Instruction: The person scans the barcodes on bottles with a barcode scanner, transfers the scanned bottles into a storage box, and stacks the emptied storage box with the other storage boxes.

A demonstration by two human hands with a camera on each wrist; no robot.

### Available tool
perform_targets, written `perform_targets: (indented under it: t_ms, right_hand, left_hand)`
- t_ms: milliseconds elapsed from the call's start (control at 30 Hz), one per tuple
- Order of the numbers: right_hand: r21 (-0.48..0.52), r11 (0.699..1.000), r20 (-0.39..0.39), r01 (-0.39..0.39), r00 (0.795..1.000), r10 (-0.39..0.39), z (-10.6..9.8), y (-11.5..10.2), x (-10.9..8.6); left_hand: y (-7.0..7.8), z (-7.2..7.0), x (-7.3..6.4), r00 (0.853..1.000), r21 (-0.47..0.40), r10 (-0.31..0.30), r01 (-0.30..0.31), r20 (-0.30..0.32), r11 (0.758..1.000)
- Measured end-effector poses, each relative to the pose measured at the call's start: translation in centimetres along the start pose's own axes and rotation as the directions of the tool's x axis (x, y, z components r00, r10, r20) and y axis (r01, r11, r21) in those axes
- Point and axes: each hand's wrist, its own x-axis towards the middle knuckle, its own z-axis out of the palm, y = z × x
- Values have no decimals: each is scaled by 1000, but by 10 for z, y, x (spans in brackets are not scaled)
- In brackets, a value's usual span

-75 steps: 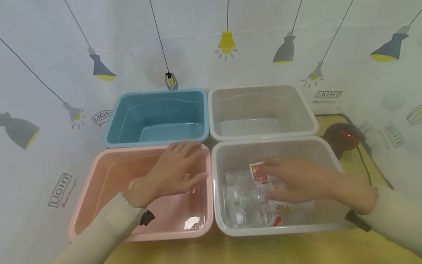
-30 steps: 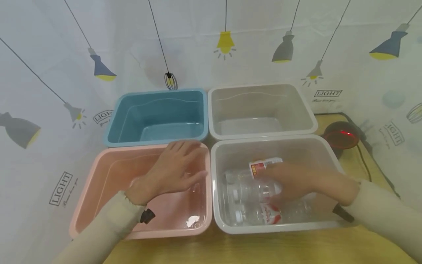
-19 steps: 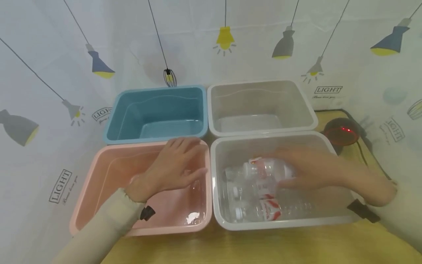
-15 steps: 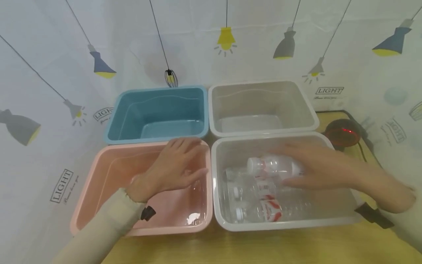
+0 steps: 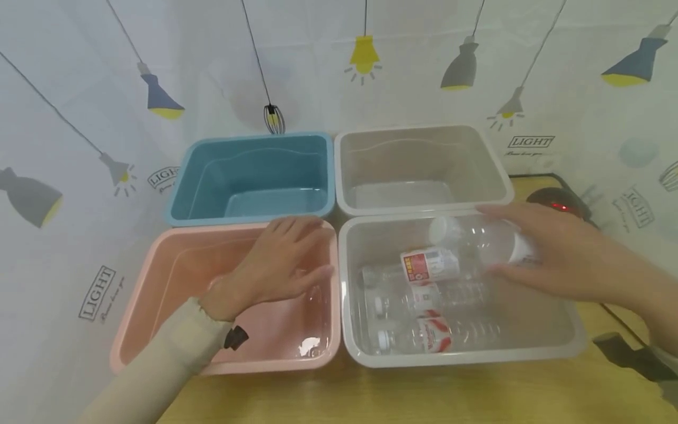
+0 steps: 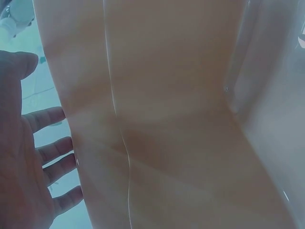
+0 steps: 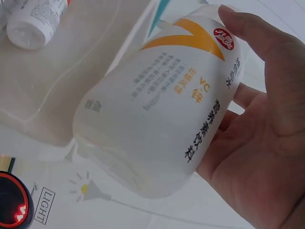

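Observation:
My right hand (image 5: 567, 253) grips a clear plastic bottle (image 5: 479, 238) over the back right part of the front grey bin (image 5: 455, 358). In the right wrist view, that bottle's white label (image 7: 157, 95) carries an orange swoosh, and thumb and fingers wrap around it. Several other clear bottles lie in the front grey bin, among them one with a red-and-white label (image 5: 436, 335) and one with a red-and-yellow patch (image 5: 430, 265). My left hand (image 5: 270, 274) is over the pink bin (image 5: 265, 366), fingers extended; in the left wrist view the fingertips (image 6: 59, 112) touch its rim.
A blue bin (image 5: 254, 176) and a second grey bin (image 5: 413, 168) stand behind, against a lamp-printed cloth (image 5: 312, 70). A round black device with a red light (image 5: 558, 200) sits at the back right. The wooden table edge (image 5: 371, 394) shows in front.
The right hand, first moving among the bottles, has taken hold of one and raised it toward the back right. Other bottles and their labels are now uncovered. The left hand keeps its place.

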Motion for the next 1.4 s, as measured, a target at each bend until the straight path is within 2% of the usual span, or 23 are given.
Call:
perform_targets:
  t_ms: [167, 367, 467, 533, 633, 700, 733, 833, 900, 967, 1000, 1067, 1167, 1233, 1300, 1400]
  right_hand:
    - [9, 991, -6, -131, 991, 131, -10, 14, -9]
    - [43, 975, -51, -217, 974, 219, -16, 33, -19]
    - [99, 962, -88, -255, 961, 264, -14, 45, -27]
    - [152, 934, -88, -322, 937, 337, -13, 53, -34]
    - [237, 871, -64, -430, 888, 456, -11, 65, -45]
    - [287, 841, -79, -459, 864, 498, -10, 73, -51]
    - [311, 833, -91, -457, 858, 505, -9, 76, -53]
    - [409, 828, -174, -384, 858, 484, -1, 84, -58]
    - [468, 807, -196, -360, 848, 492, 5, 88, -63]
    - [525, 772, -189, -358, 836, 516, 12, 92, -68]
    - [548, 749, -177, -373, 823, 540, 16, 95, -71]
    - [642, 681, -154, -353, 810, 566, 23, 101, -76]
    - [693, 646, -184, -321, 788, 588, 32, 110, -78]
    - [753, 606, -214, -257, 775, 595, 39, 117, -79]
    - [774, 594, -257, -222, 746, 614, 45, 123, -79]
    - [887, 458, -287, -62, 702, 652, 53, 132, -84]
  left_hand:
    - [-1, -2, 3, 1000, 9, 3, -3, 4, 1000]
    - [0, -4, 5, 1000, 11, -1, 1, 15, 1000]
    - [0, -5, 5, 1000, 11, -4, 3, 15, 1000]
    - [0, -5, 5, 1000, 14, -5, 5, 15, 1000]
    - [-1, -5, 4, 1000, 15, -8, 8, 15, 1000]
    - [-1, -5, 3, 1000, 15, -13, 13, 17, 1000]
    - [-1, -5, 3, 1000, 16, -16, 15, 17, 1000]
    - [-1, -4, 2, 999, 13, -27, 27, 22, 1000]
    - [0, -3, 0, 999, 8, -36, 36, 34, 999]
    - [2, -1, -1, 998, -2, -40, 40, 47, 999]
    - [2, 0, -2, 998, -6, -42, 42, 53, 999]
    - [3, 2, -3, 998, -8, -38, 38, 54, 999]
    - [1, 2, -2, 999, 4, -22, 22, 32, 1000]
    - [0, 2, -1, 1000, 10, -10, 10, 15, 1000]
    - [-1, 3, 0, 1000, 10, -4, 4, 11, 1000]
    - [-2, 4, 2, 999, 6, -11, 11, 31, 1000]
